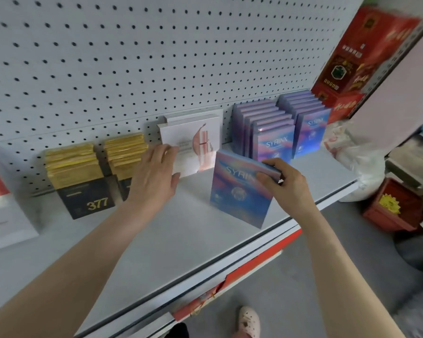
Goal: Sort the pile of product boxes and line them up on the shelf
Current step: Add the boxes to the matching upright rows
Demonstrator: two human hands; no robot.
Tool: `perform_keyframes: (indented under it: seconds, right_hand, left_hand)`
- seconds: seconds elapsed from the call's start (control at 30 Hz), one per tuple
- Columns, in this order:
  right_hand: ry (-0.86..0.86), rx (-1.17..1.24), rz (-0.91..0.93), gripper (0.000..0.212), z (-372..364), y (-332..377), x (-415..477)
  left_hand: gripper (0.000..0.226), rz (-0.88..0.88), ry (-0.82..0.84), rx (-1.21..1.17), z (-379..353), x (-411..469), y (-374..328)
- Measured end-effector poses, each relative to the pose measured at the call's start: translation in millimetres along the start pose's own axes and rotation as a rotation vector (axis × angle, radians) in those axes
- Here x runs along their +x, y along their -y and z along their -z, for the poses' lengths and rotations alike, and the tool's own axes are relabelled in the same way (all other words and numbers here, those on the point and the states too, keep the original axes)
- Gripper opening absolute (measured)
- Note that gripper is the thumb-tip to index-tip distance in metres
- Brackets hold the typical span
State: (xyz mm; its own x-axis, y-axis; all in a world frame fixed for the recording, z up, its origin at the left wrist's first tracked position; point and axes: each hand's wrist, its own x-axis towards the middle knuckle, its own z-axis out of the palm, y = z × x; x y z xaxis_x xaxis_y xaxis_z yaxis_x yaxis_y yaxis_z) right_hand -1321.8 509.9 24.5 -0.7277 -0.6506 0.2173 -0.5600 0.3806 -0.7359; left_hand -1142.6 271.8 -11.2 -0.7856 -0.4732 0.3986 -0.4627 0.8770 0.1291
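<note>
Fingers (270, 164) of the right hand (287, 185) are pinching the top corner of a blue-pink SYRINX box (237, 193) standing tilted on the shelf (156, 240) at centre frame, while the left hand (154, 174), fingers relaxed, is touching a white box (193, 137) just left of it.

Pale grey pegboard back panel (156, 57), dotted with rows of dark holes, rising behind a light grey metal shelf (156, 240). Along the shelf's front lip, a rail with a red strip (261, 254). Below, smooth grey floor (291, 289). To the right, a plain pink wall (401, 93). Low down near that wall, a red plastic crate (398, 215) bearing a yellow starburst sticker (390, 203), with a white plastic bag (359, 164) close by. Soft, even light throughout.
</note>
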Motion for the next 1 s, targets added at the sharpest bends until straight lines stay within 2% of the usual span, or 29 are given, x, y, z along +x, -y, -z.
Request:
perform_keyframes:
  seconds: [0.17, 0.3, 0.47, 0.53, 0.6, 0.7, 0.77, 0.9, 1.0]
  right_hand:
    - [0.107, 0.032, 0.013, 0.015, 57.0, -59.3, 35.8]
    - [0.211, 0.076, 0.064, 0.016, 113.4, -118.0, 75.9]
    - [0.242, 0.077, 0.084, 0.025, 181.9, -183.9, 131.6]
    - [0.260, 0.092, 0.081, 0.032, 200.5, -204.0, 155.1]
    - [0.287, 0.118, 0.084, 0.036, 214.8, -217.7, 175.2]
    - [0.393, 0.213, 0.083, 0.022, 228.4, -230.0, 200.5]
    - [0.374, 0.160, 0.109, 0.021, 228.2, -239.1, 219.7]
    - [0.220, -0.138, 0.230, 0.030, 205.0, -262.2, 257.7]
    - [0.123, -0.259, 0.350, 0.047, 183.3, -274.0, 260.2]
  left_hand:
    - [0.043, -0.121, -0.069, -0.105, -23.8, 52.9, -75.3]
    - [0.043, -0.177, -0.125, -0.144, -48.0, 102.8, -144.5]
    - [0.069, -0.191, -0.021, -0.008, -77.2, 154.7, -221.0]
    - [0.085, -0.148, 0.064, 0.056, -90.0, 167.0, -240.4]
    - [0.095, -0.095, 0.082, 0.086, -102.8, 173.9, -252.2]
    - [0.097, -0.050, 0.046, 0.128, -117.5, 178.5, -261.3]
    - [0.095, -0.007, 0.018, 0.151, -122.1, 181.1, -265.5]
    - [0.089, 0.050, 0.030, 0.190, -126.8, 185.8, -272.2]
    - [0.089, 0.081, 0.019, 0.185, -130.7, 187.9, -276.0]
